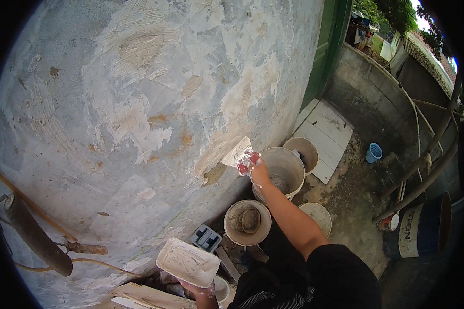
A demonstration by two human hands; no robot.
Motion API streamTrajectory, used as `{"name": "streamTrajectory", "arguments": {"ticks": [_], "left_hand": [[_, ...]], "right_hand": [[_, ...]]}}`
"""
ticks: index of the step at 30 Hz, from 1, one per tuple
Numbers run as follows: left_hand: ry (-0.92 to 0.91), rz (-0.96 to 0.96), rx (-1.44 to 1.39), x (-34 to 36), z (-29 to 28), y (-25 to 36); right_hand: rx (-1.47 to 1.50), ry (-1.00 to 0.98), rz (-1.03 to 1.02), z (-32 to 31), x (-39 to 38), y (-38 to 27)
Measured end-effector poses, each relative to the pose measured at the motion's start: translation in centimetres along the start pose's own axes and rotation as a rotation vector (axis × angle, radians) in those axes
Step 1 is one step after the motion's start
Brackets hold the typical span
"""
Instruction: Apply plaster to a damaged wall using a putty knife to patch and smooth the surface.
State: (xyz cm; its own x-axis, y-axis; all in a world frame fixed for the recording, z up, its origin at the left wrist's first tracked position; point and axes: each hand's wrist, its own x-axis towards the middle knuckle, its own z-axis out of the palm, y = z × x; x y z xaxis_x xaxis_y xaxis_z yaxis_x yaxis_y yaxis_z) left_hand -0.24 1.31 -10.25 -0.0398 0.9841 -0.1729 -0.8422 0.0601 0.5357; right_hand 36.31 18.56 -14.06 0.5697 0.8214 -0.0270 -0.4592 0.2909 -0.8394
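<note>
My right hand (259,174) is closed round the red handle of a putty knife (238,153). Its wide blade is smeared with white filler and lies against the wall (154,118), at the edge of a damp-looking beige patch (215,154). White filler also sticks to the handle and my fingers. Low down near the wall, my left hand (196,289) holds a white rectangular tub (188,261) from beneath. Its inside is coated with pale filler. Most of the left fingers are hidden under the tub.
Several buckets (247,202) stand below my right arm along the wall. A grey caddy (206,238) sits beside the tub. At left are a dark cylinder (38,234) and a hose (95,260). Farther right are a blue basket (374,153), a drum (415,229) and poles (423,170).
</note>
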Motion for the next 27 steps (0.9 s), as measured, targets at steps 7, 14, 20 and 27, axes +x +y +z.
{"name": "streamTrajectory", "arguments": {"ticks": [7, 14, 20, 27], "left_hand": [[0.258, -0.068, -0.042, -0.9, 2.0, 0.4], [-0.077, 0.048, 0.229, -0.2, 0.7, -0.3], [0.046, 0.135, 0.691, -0.6, -2.5, 0.0], [0.104, 0.145, 0.738, -1.9, -4.5, 0.7]], "right_hand": [[-0.998, 0.444, 0.021, -3.1, 0.0, 2.7], [-1.09, 0.387, -0.298, -2.7, -2.3, 7.2], [-1.118, 0.426, -0.52, -1.0, -1.7, 12.3], [-0.957, 0.366, -0.313, 3.3, -1.9, 15.6]]}}
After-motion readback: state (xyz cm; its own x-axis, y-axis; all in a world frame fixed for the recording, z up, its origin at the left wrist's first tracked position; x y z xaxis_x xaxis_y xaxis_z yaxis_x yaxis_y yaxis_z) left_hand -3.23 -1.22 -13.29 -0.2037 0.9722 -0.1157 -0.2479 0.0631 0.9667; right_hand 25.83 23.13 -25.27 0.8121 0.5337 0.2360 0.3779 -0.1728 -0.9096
